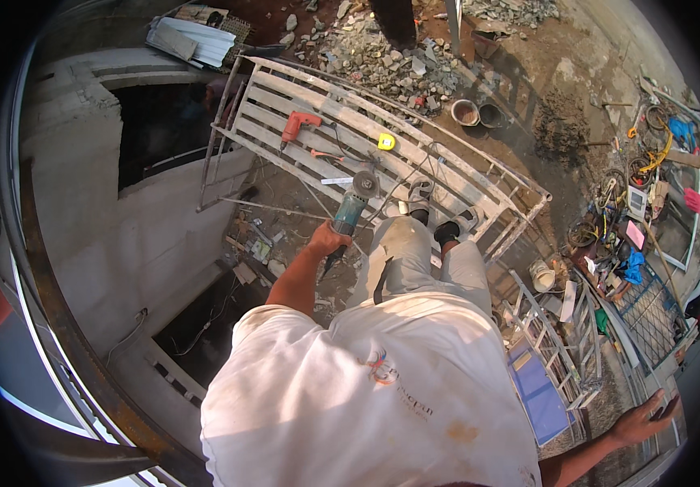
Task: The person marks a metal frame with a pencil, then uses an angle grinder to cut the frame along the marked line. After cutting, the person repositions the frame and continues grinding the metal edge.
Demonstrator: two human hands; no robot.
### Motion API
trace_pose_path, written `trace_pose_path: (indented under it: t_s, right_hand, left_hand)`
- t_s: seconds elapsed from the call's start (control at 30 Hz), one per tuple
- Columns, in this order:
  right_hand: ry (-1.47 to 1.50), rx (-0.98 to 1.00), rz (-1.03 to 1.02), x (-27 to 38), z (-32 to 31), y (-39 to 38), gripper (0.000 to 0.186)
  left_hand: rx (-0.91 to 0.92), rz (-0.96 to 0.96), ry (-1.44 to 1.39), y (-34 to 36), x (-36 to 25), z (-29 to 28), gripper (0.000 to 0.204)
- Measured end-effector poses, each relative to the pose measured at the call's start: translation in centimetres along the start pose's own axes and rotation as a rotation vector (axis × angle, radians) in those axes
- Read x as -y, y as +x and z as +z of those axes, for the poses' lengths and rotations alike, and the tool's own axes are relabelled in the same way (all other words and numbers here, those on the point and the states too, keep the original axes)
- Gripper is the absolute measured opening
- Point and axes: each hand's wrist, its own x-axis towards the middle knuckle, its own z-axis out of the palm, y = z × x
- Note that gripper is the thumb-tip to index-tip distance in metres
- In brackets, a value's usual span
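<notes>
My left hand (pixel 330 239) is closed around the body of a teal angle grinder (pixel 350 213), whose grey disc (pixel 365 184) points away from me, over the scaffold's slats. Out to the right, well away from my body, my right hand (pixel 646 418) is open with its fingers apart and nothing in it. On the slatted scaffold platform (pixel 342 109), beyond the grinder, lie a red power drill (pixel 297 127) and a yellow tape measure (pixel 386 142). A small white strip (pixel 336 181) sits beside the grinder's disc. My sandalled feet (pixel 420 195) stand on the platform.
A grey concrete wall (pixel 66 154) with dark openings rises at left, near a rusty curved beam (pixel 82 357). Far below are a rubble pile (pixel 398 77) and two buckets (pixel 464 113). Scrap, bicycles and a metal ladder (pixel 549 341) fill the right. A cable (pixel 427 154) crosses the platform.
</notes>
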Motion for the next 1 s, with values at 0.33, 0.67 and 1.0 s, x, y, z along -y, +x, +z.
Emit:
trace_pose_path:
  t_s: [0.33,0.67,1.0]
  right_hand:
    - [0.535,1.478,-0.28,13.2,30.1,-24.2,0.062]
    - [0.432,1.542,-0.257,11.8,44.2,-25.8,0.05]
    - [0.351,2.129,0.276,31.8,45.1,-35.6,0.071]
  left_hand:
    - [-0.123,-0.175,-0.189,0.9,0.9,5.0,0.109]
    - [-0.078,-0.281,-0.642,-5.4,2.9,16.7,0.08]
    - [0.126,-0.244,-1.277,-21.0,-5.1,16.8,0.064]
